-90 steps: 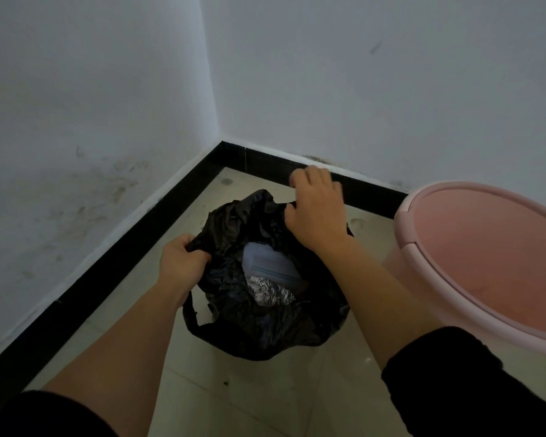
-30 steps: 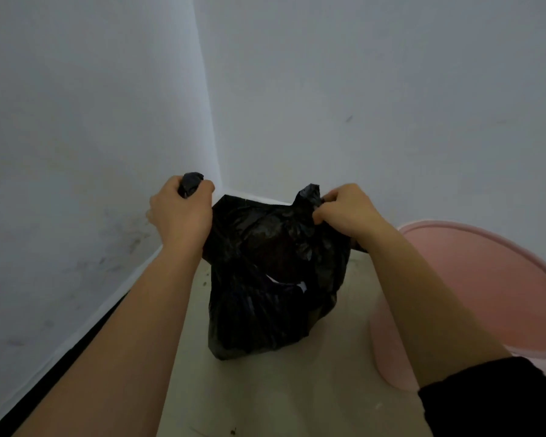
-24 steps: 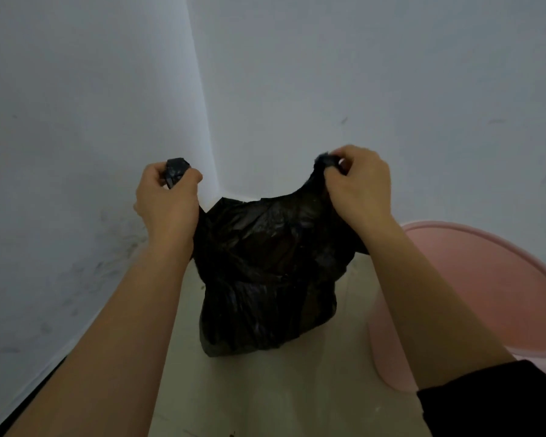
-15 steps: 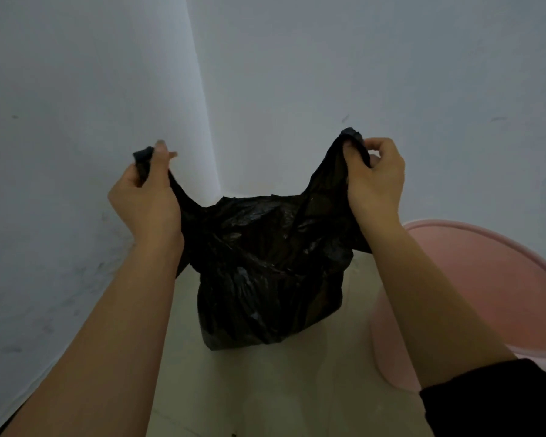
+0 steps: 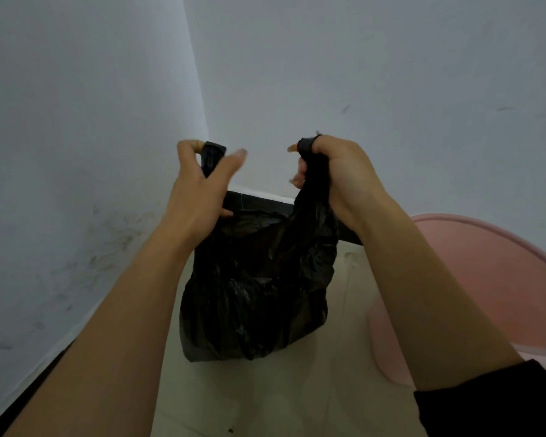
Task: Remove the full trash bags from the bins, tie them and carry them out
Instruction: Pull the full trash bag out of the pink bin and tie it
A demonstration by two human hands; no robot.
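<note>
A black trash bag (image 5: 259,291) hangs in front of me in the room's corner, its bottom near the pale floor tiles. My left hand (image 5: 199,190) pinches the bag's left top corner between thumb and fingers. My right hand (image 5: 338,175) is closed around the bag's right top corner, which is bunched into a strip. The bag's mouth sags between the two hands, and its contents are hidden. A pink plastic bin (image 5: 486,279) stands to the right of the bag, with no bag showing inside it.
White walls (image 5: 76,152) meet in a corner right behind the bag, with a black skirting strip (image 5: 256,201) along their base. The left wall is scuffed low down. Pale floor tiles (image 5: 297,398) spread below the bag, with a few dark crumbs near the bottom edge.
The bag was lifted off the floor by its two top corners. In the last half second both hands came closer together and lower, gathering the corners.
</note>
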